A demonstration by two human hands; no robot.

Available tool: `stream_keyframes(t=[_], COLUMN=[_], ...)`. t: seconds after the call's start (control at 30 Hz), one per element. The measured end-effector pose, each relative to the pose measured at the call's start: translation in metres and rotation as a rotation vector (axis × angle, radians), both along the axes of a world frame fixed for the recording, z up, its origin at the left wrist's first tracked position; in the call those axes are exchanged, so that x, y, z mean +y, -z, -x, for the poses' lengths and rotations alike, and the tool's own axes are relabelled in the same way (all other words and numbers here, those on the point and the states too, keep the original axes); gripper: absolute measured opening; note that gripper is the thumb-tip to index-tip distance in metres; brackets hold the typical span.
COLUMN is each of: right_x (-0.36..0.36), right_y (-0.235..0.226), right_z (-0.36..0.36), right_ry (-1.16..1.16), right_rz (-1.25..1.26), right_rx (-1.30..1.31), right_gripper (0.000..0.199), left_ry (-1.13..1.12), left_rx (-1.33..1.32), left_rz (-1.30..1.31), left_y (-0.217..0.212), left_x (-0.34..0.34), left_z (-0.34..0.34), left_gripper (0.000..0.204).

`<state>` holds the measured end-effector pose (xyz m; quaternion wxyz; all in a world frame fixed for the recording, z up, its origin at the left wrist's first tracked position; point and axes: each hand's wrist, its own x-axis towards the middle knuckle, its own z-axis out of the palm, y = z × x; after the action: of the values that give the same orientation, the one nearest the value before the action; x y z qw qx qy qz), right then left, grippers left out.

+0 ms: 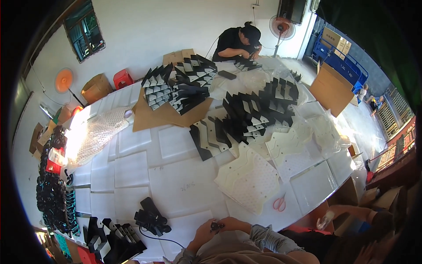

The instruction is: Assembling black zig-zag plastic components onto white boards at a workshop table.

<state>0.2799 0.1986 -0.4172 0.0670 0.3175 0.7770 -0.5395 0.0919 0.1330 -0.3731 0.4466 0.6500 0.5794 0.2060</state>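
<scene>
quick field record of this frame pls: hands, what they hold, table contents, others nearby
left hand: at table edge, on a small dark part
right hand: on the same part, fingers curled
near hands: black tool with cable, red scissors
table: white foam sheets, stacks of black angular pieces, white perforated sheets
others: person in black at far end

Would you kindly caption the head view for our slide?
Both hands, left hand and right hand, hold a small dark part over a white table with black pieces.
</scene>
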Motion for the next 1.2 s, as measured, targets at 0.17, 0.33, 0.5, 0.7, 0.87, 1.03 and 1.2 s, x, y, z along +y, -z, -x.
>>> stream_keyframes(t=[0.17, 0.33, 0.5, 0.7, 0.87, 1.03, 1.2], right_x=[0.002, 0.000, -0.004, -0.012, -0.003, -0.002, 0.001], right_y=[0.003, -0.003, -0.005, 0.019, 0.029, 0.051, 0.029], right_z=[-0.002, -0.013, -0.074, -0.165, -0.213, -0.212, -0.171], right_ry=[0.058, 0.133, 0.656, 1.618, 2.143, 1.978, 2.015], right_rz=[-0.004, -0.089, -0.392, -0.590, -0.133, -0.061, -0.148], right_rx=[0.081, 0.005, -0.117, -0.035, 0.286, 0.381, 0.099], right_gripper=[0.040, 0.038, 0.036, 0.025, 0.020, 0.021, 0.038], left_ry=[-0.002, 0.037, 0.037, 0.088, 0.208, 0.260, 0.237], left_rx=[0.007, 0.002, 0.094, 0.322, 0.623, 0.688, 0.678], left_rz=[0.094, 0.011, -0.130, -0.110, 0.172, 0.061, 0.048], left_y=[-0.008, -0.006, 0.011, 0.046, 0.050, 0.068, 0.074], left_x=[0.015, 0.025, 0.031, 0.017, 0.005, -0.006, -0.009], left_z=[-0.001, -0.009, -0.006, 0.014, 0.008, 0.010, 0.016], left_gripper=[0.051, 0.057, 0.061, 0.072, 0.119, 0.130, 0.128])
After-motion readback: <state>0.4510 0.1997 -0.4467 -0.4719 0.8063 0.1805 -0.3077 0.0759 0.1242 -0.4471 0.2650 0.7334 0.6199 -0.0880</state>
